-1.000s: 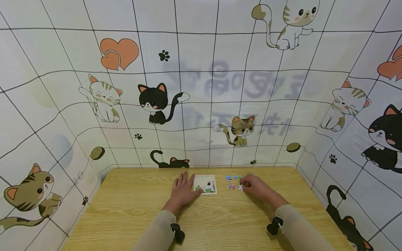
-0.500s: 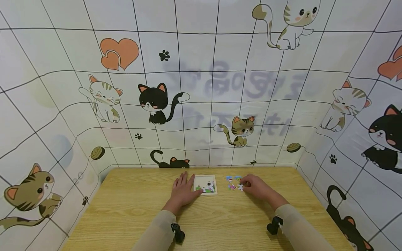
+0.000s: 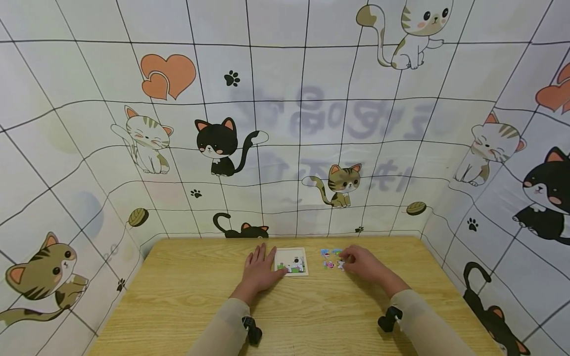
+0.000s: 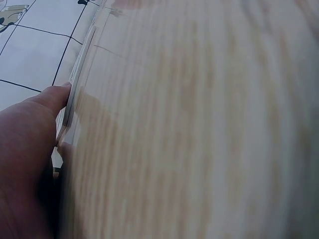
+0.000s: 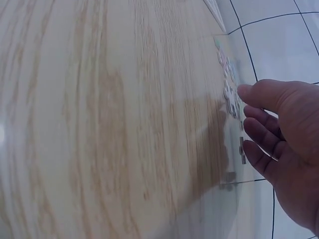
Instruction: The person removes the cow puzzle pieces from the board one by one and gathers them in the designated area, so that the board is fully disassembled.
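A small square puzzle tray (image 3: 285, 254) lies on the table, a few pictured pieces filling its lower part. My left hand (image 3: 258, 271) rests flat at its left side with fingers spread, thumb on the lower edge; in the left wrist view the thumb (image 4: 52, 99) meets the tray's rim. Right of the tray lie several loose puzzle pieces: a blue one (image 3: 325, 253), a pink one (image 3: 328, 265) and a white one (image 3: 340, 264) among them. My right hand (image 3: 362, 263) is at their right side. Its thumb (image 5: 256, 93) and loosely bent fingers stand apart; the index tip is hidden.
The wooden table (image 3: 187, 296) spreads around both hands. A white cloth wall (image 3: 276, 148) with cartoon cats and grid lines closes off the back and sides. Black wrist cameras (image 3: 252, 330) sit on both sleeves.
My right hand has shifted slightly toward the far side and over the white piece, covering more of it. The left hand, tray and loose pieces keep their places.
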Demonstrator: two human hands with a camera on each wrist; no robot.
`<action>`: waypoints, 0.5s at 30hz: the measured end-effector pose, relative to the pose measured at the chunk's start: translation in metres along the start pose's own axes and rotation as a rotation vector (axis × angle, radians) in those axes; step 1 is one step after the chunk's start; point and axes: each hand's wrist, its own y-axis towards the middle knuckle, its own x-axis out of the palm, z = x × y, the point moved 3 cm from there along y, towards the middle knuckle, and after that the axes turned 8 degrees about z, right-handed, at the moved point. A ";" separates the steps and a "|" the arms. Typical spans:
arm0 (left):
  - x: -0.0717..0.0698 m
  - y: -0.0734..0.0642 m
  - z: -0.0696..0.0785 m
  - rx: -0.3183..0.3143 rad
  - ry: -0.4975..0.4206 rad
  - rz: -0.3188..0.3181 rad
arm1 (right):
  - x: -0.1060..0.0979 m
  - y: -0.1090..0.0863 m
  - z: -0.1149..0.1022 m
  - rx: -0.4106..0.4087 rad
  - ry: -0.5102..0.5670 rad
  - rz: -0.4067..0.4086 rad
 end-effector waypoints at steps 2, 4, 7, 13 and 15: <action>0.000 0.000 0.000 0.000 -0.006 0.001 | 0.001 0.001 -0.001 -0.004 -0.006 0.004; -0.001 -0.001 0.001 -0.002 -0.002 -0.002 | 0.003 0.003 -0.003 -0.021 -0.017 0.008; -0.002 -0.002 0.002 -0.007 0.005 -0.004 | 0.005 0.005 -0.006 -0.021 -0.026 0.014; -0.004 -0.003 0.004 -0.008 -0.004 -0.003 | 0.010 0.010 -0.018 -0.047 -0.016 0.032; -0.005 -0.003 0.003 -0.005 -0.012 0.002 | 0.012 0.011 -0.022 -0.066 -0.014 0.033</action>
